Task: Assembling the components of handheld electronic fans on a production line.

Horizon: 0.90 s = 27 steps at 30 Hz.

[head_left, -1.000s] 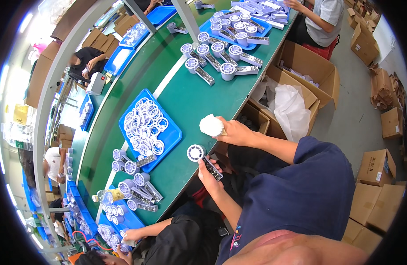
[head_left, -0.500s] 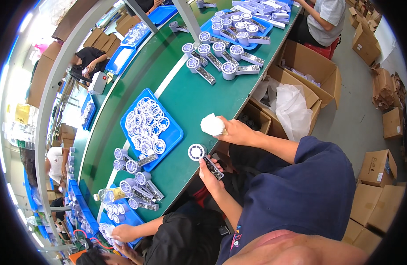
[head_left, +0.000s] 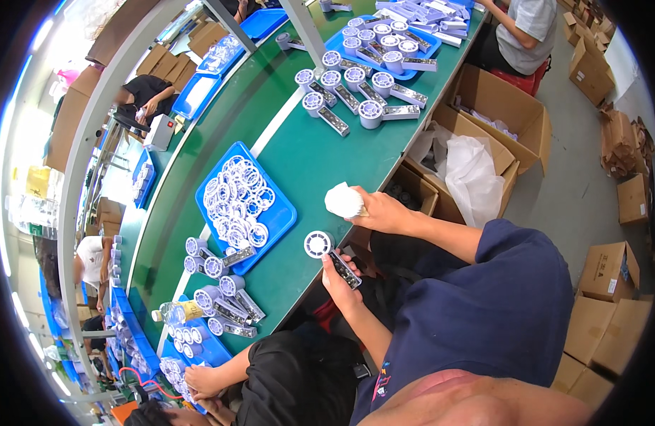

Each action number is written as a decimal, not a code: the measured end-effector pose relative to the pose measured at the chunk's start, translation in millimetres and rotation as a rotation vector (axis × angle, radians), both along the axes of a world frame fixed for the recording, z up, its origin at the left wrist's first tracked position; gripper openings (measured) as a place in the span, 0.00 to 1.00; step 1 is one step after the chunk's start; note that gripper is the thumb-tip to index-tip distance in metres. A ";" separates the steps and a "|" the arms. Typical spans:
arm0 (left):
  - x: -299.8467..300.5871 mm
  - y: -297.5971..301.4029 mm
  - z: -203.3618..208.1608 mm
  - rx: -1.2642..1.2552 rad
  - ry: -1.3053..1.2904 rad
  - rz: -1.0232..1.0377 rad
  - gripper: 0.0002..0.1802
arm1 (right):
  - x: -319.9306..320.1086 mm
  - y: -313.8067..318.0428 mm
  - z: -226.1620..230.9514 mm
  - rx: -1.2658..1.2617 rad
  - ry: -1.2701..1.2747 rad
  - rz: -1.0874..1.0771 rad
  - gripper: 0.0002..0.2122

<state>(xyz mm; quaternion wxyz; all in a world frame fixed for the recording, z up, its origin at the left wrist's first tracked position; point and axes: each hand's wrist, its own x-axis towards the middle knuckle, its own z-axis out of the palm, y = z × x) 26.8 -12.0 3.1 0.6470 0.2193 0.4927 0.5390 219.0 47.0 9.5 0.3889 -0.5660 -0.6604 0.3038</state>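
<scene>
My left hand [head_left: 339, 281] is closed around the handle of a small handheld fan [head_left: 317, 244]. Its round pale-lilac head with a white spoked face points up, and dark circuit parts show along the open handle. My right hand [head_left: 379, 211] grips a white soft wad [head_left: 344, 201], cloth or brush head, I cannot tell which. The wad hangs just above and right of the fan head, apart from it. Both hands are over the near edge of the green table [head_left: 299, 177]. Beyond them a blue tray [head_left: 283, 226] holds many white rings.
More fans [head_left: 370, 113] lie at the far right, some in a blue tray [head_left: 430, 44]. Others [head_left: 231, 305] sit at the left beside a plastic bottle [head_left: 177, 312]. A co-worker's hand [head_left: 205, 380] works close on my left. Open cardboard boxes [head_left: 509, 106] stand right of the table.
My hands keep the fan and the white wad in nearly the same place. The co-worker's hand on my left has moved slightly right and down. The whole view has shifted a little.
</scene>
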 end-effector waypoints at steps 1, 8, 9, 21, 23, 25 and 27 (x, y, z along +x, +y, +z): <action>-0.6 0.1 -0.3 -0.001 0.004 0.001 0.27 | -0.7 0.3 -0.4 0.001 0.001 0.003 0.28; -1.3 2.5 0.9 0.007 0.007 -0.002 0.28 | -1.1 3.6 -0.1 0.059 -0.007 0.009 0.30; -1.0 1.7 0.6 0.005 0.005 -0.003 0.28 | -1.0 3.0 -0.3 0.053 -0.012 0.009 0.30; -5.5 -1.7 -4.8 -0.002 -0.001 -0.026 0.27 | -3.2 -0.1 -3.2 0.075 -0.025 -0.010 0.29; -6.9 -2.0 -5.0 0.004 -0.004 -0.029 0.27 | -4.6 0.5 -6.1 0.088 -0.024 -0.005 0.29; -6.0 -0.1 -3.3 0.002 -0.008 -0.029 0.27 | -3.9 3.4 -3.6 0.109 -0.030 -0.003 0.29; -7.3 0.9 -3.1 0.005 -0.008 -0.030 0.27 | -4.2 3.8 -1.1 0.096 -0.035 -0.004 0.29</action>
